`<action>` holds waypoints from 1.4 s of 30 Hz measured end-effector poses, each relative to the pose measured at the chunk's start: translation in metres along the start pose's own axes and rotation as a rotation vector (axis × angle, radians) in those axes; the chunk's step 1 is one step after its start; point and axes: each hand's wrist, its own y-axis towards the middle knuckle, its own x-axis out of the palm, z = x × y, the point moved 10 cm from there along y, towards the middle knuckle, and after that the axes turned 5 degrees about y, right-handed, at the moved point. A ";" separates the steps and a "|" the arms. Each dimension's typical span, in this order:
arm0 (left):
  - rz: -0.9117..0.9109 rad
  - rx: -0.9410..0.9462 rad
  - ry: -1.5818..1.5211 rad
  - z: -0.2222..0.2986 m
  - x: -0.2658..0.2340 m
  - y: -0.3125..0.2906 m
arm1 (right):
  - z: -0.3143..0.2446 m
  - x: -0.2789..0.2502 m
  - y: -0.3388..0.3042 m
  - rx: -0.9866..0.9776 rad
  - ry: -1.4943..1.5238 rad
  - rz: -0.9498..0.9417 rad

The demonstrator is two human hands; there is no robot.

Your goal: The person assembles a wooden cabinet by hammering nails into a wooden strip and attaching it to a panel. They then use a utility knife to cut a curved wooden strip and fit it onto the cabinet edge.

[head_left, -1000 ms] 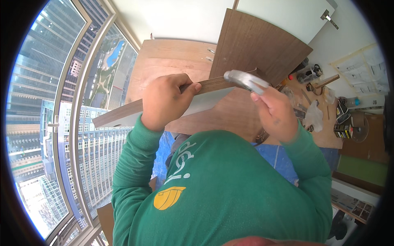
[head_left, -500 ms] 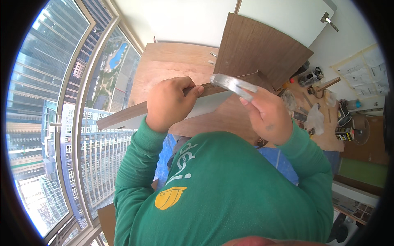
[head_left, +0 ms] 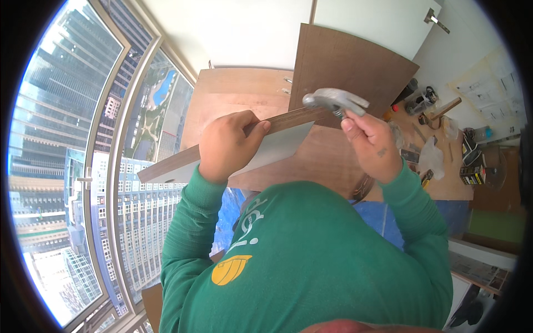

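Note:
My left hand (head_left: 226, 145) is closed over the edge of a board (head_left: 280, 145), its thumb pressed along the brown wood-grain edge. The board has a pale grey-white face and stands slanted, running from the window side up toward the right. In my right hand (head_left: 376, 145) is a claw hammer (head_left: 336, 101), gripped by its handle, most of which the fingers hide. Its silvery metal head is over the board's far right end and looks apart from it.
A plywood worktable (head_left: 233, 89) lies beneath the board. Behind it lean a brown wood-grain panel (head_left: 352, 66) and a white panel (head_left: 377, 25) with a hinge. Tools and a clear plastic bag (head_left: 431, 161) lie at right; a tall window (head_left: 105, 183) is at left.
The hammer has moved right and slightly up, away from the board's edge, and its head is less blurred. My left hand keeps its hold on the board. The whole view has shifted slightly.

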 end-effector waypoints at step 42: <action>-0.040 0.079 0.180 0.055 0.067 0.036 | 0.554 -0.060 -0.428 1.392 -0.385 0.587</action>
